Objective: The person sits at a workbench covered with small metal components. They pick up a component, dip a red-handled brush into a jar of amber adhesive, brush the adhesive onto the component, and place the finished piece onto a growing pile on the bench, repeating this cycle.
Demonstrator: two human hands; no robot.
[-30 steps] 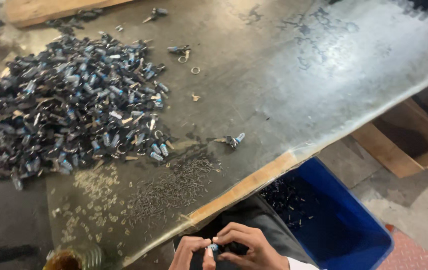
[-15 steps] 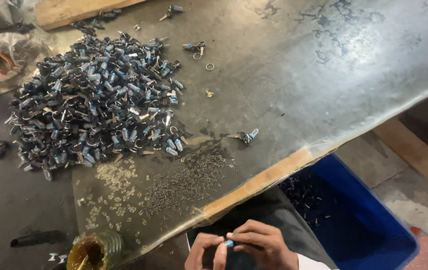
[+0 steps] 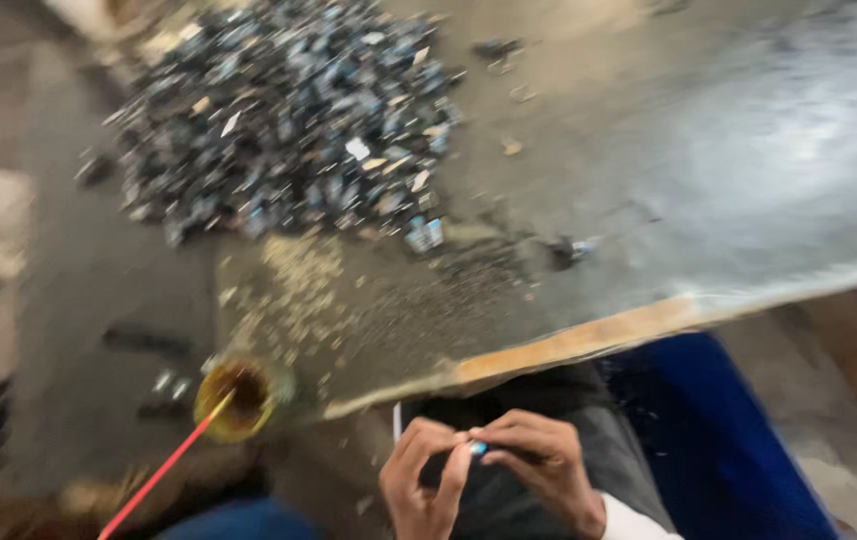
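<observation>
A small part with a pale blue tip (image 3: 478, 448) sits pinched between the fingertips of both hands, held over the person's lap just below the near edge of the bench (image 3: 569, 343). The left hand (image 3: 427, 478) curls its fingers closed around the part from one side; the right hand (image 3: 539, 462) closes on it from the other, fingertips touching it. The picture is blurred, so the part's shape cannot be told. On the bench, toward its far left, lies a large heap of small dark and bluish parts (image 3: 284, 110). Near the near left corner stands a round yellowish cup (image 3: 234, 400) with a red stick (image 3: 159, 475) leaning out of it. A blue bin (image 3: 724, 440) stands under the near edge.
</observation>
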